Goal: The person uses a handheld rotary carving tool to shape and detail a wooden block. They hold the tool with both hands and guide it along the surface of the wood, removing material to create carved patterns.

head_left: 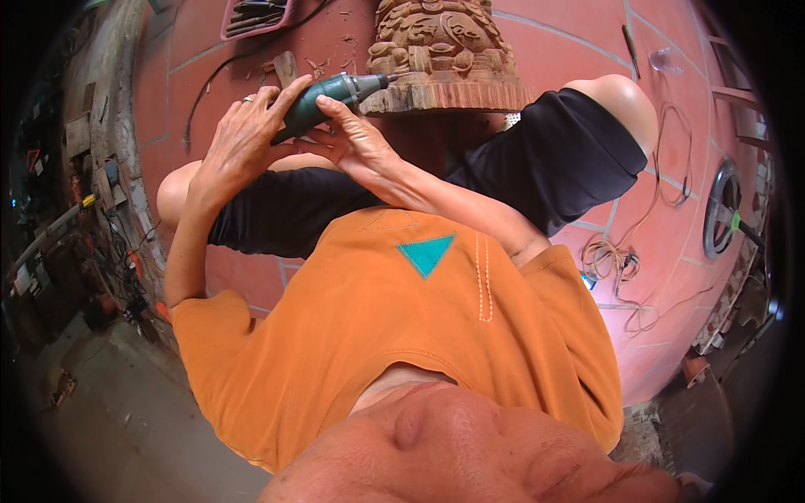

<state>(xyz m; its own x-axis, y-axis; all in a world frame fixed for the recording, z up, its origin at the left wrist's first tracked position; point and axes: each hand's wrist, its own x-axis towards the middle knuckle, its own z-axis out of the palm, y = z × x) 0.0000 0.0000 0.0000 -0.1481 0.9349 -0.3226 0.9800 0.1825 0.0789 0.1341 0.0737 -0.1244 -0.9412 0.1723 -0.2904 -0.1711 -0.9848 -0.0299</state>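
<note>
Between both hands lies a green die grinder with a grey collar and a thin bit pointing right. My left hand wraps round the back of its body, and a ring shows on one finger. My right hand grips the body from the near side, its thumb along the top. Just beyond the bit stands a carved wooden piece with a rough, flat near edge. The tip overlaps the carving in the picture; I cannot tell whether they touch.
A pink basket of carving tools sits at the far left, near a wooden block and wood chips. A black cord curves across the red tiles. To the right are a dark stick, a clear cup, a coiled brown cord and a wheel.
</note>
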